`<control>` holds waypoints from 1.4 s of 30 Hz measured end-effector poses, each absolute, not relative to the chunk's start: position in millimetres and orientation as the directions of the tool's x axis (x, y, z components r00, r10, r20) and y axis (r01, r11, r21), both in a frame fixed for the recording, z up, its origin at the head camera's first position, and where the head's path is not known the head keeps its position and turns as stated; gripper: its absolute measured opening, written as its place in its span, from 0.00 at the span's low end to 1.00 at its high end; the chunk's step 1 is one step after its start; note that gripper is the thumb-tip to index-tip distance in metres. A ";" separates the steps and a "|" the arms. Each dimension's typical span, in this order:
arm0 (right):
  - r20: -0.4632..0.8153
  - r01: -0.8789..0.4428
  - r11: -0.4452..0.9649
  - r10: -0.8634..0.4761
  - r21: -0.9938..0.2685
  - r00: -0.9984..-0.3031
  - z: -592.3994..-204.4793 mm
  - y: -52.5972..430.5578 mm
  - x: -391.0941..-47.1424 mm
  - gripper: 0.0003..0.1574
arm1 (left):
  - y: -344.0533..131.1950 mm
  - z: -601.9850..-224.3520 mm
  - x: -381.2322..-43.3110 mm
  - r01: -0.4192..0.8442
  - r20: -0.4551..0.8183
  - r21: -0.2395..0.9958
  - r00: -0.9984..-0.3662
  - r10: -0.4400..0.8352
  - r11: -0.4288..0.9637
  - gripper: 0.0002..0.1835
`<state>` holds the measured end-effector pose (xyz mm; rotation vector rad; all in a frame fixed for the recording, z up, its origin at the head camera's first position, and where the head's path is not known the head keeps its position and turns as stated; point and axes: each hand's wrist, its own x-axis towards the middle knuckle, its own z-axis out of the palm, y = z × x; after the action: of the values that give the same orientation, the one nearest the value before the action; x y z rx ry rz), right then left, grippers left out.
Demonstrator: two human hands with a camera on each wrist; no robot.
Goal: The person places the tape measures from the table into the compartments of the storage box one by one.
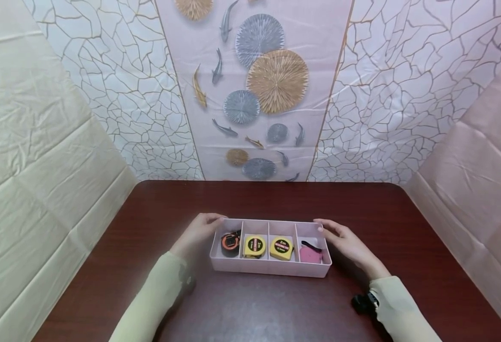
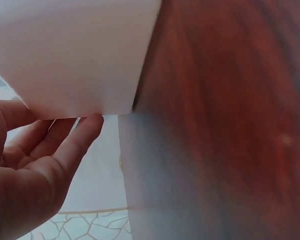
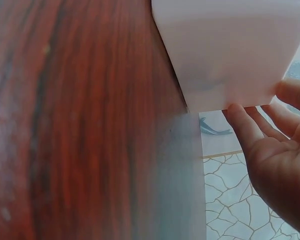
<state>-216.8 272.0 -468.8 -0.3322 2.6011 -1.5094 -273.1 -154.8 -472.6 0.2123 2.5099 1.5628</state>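
A pale pink divided tray (image 1: pixel 272 269) sits on the table, split into several compartments in a row. From left to right they hold an orange and black tape measure (image 1: pixel 230 242), a yellow tape measure (image 1: pixel 255 246), a second yellow tape measure (image 1: pixel 281 248) and a pink item with a black strap (image 1: pixel 311 254). My left hand (image 1: pixel 195 236) grips the tray's far left corner; in the left wrist view, its thumb and fingers (image 2: pixel 85 135) meet the tray's edge. At the far right corner my right hand (image 1: pixel 348 241) holds the tray, fingers (image 3: pixel 245 125) against its back edge.
The dark red-brown table (image 1: pixel 250 313) reaches to a patterned cloth backdrop (image 1: pixel 276 142) at the back. Pale cloth walls (image 1: pixel 41 166) stand on both sides. A black device (image 1: pixel 363 304) is on the right wrist.
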 end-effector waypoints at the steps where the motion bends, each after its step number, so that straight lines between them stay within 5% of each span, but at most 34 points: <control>1: 0.009 -0.130 0.480 -0.245 -0.867 -0.969 -468.8 271.8 -216.8 0.32 | -154.4 -472.1 -273.6 0.035 -0.068 0.895 -0.975 0.213 0.446 0.13; 42: 0.046 -0.158 0.497 -0.231 -0.853 -0.972 -469.9 269.5 -221.8 0.29 | -148.2 -471.7 -275.3 -0.009 -0.071 0.915 -0.988 0.139 0.404 0.14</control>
<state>-221.8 269.5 -469.9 -0.3453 2.6530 -1.5004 -275.3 -148.2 -471.7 0.1172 2.5157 1.6406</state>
